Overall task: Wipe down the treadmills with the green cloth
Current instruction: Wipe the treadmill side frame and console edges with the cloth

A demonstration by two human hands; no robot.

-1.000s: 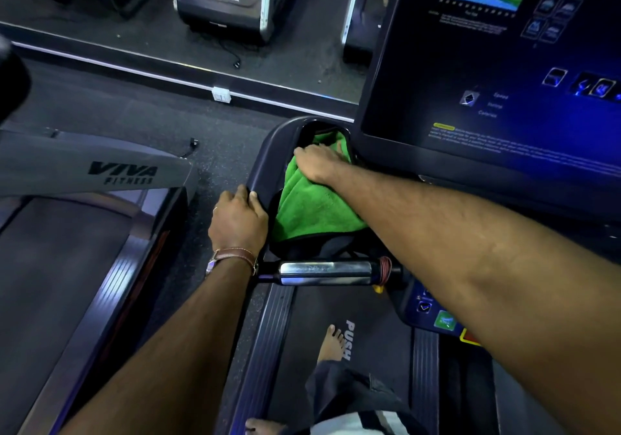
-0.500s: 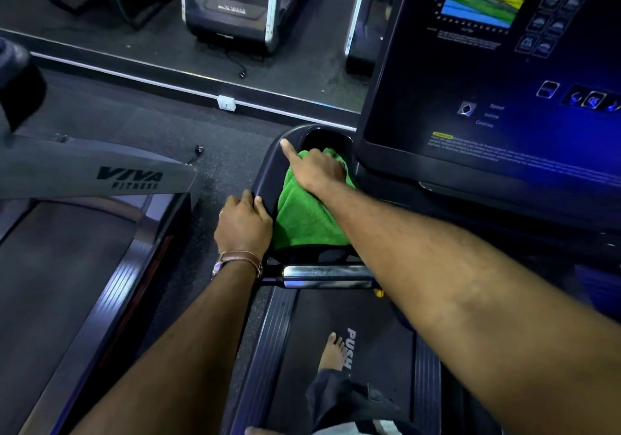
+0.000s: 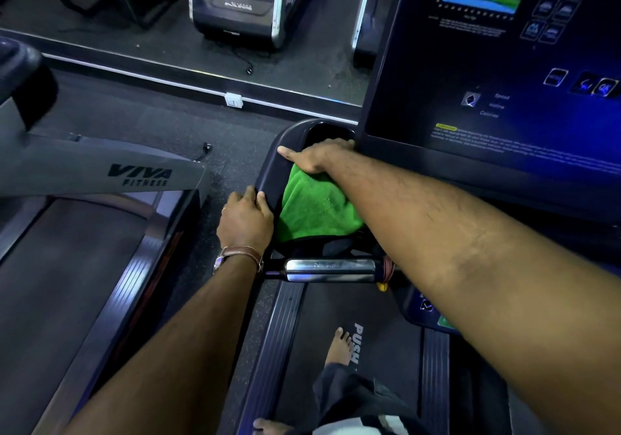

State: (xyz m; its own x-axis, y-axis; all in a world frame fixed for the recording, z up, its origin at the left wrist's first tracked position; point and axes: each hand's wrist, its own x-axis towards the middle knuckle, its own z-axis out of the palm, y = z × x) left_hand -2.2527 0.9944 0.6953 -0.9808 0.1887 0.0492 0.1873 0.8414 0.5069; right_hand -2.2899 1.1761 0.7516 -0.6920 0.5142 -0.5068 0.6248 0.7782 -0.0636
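Green cloth (image 3: 317, 206) sits in the left side tray (image 3: 268, 172) of the near treadmill's console, just left of the touchscreen panel (image 3: 487, 98). Its long axis runs near-to-far along the tray, near end bunched just above the chrome grip bar (image 3: 331, 270).

Right hand (image 3: 319, 157) is at the far end of the cloth, pressing it into the tray. Index finger is straight and laid on the tray's left rim; the other fingers are hidden past the knuckles, so whether they curl into the cloth I can't tell. The right arm crosses the console diagonally from near right.

Left hand (image 3: 245, 223) is wrapped over the tray's near-left edge, fingers curled on the rim, touching the edge of the cloth or just beside it. Looks like a brace, not a wiping hand.

Key relation: cloth lies directly under and near of the right hand, so the right is the working hand. Judgement: the tray's far pocket is what's left here, and the next stroke likely follows the tray's long axis. The screen edge is tight against the knuckles on the right, so clearance there is the risk.
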